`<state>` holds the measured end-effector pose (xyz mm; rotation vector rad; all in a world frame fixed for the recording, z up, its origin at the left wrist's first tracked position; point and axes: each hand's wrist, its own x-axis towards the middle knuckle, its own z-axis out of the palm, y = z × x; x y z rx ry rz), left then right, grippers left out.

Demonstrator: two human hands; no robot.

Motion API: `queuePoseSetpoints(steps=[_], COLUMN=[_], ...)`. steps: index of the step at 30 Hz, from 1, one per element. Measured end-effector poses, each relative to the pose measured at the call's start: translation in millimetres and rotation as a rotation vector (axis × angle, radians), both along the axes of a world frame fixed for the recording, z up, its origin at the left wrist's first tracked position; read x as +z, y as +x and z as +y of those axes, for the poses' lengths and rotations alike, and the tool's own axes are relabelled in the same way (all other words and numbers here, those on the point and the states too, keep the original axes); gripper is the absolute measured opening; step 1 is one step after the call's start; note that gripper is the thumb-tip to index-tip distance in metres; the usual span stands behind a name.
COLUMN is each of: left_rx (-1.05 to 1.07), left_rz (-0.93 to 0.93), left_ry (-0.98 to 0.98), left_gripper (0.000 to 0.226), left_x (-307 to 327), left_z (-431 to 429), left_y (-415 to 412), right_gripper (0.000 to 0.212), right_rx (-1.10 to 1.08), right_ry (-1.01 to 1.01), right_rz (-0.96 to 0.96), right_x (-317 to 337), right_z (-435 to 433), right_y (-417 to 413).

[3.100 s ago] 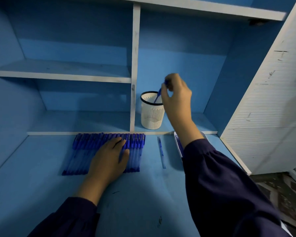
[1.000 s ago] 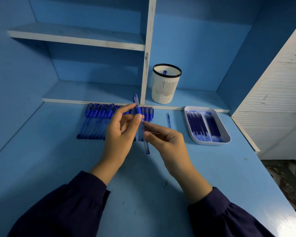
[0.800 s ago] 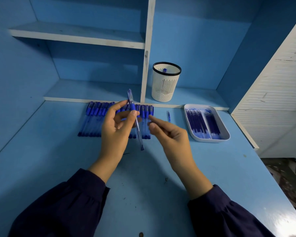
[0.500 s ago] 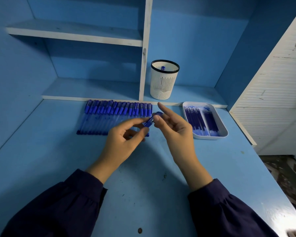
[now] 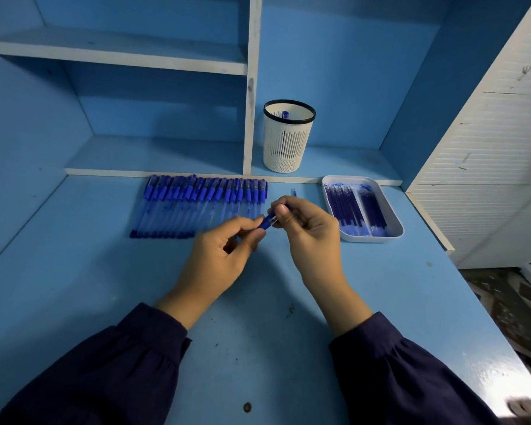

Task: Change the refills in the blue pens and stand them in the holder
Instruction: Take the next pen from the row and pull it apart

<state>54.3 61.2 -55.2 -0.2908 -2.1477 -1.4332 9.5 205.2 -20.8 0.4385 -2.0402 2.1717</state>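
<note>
Both hands hold one blue pen (image 5: 269, 221) above the blue desk. My left hand (image 5: 224, 256) pinches its lower part, mostly hidden in the fingers. My right hand (image 5: 307, 228) pinches the capped end between thumb and fingers. A row of several blue pens (image 5: 196, 207) lies side by side behind the hands. The white slotted holder (image 5: 288, 142) stands on the low shelf with one blue pen (image 5: 285, 114) inside. A white tray (image 5: 377, 239) of several blue refills (image 5: 354, 208) sits to the right.
A single thin refill (image 5: 293, 191) lies on the desk between the pen row and the tray. A white shelf divider (image 5: 252, 87) rises just left of the holder. A white slatted panel (image 5: 491, 154) closes off the right side. The desk edge drops away at far right.
My right hand left the holder and came back to the desk. My left hand picked a pen from the row, and both hands now grip it, turned from upright to nearly level.
</note>
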Motion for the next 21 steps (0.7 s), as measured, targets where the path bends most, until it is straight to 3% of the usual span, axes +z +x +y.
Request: queuePoseSetpoints(steps=[9,16,21], left_rx=[0.001,0.023,0.087], left_rz=[0.11,0.047,0.01], left_ry=[-0.078,-0.018,-0.032], left_gripper=[0.036,0.034,0.027], left_x=[-2.8,2.9,2.5], left_z=[-0.7,-0.1,-3.7], left_y=[-0.5,0.5,-0.2], right_gripper=[0.013,0.011,0.015], right_rx=[0.042,0.039,0.029], right_ry=[-0.102,-0.127,-0.141], right_rz=[0.006,0.007,-0.103], right_x=[2.2,13.5,13.4], right_z=[1.2,4.8,15.1], right_y=[1.4,-2.1,-7.7])
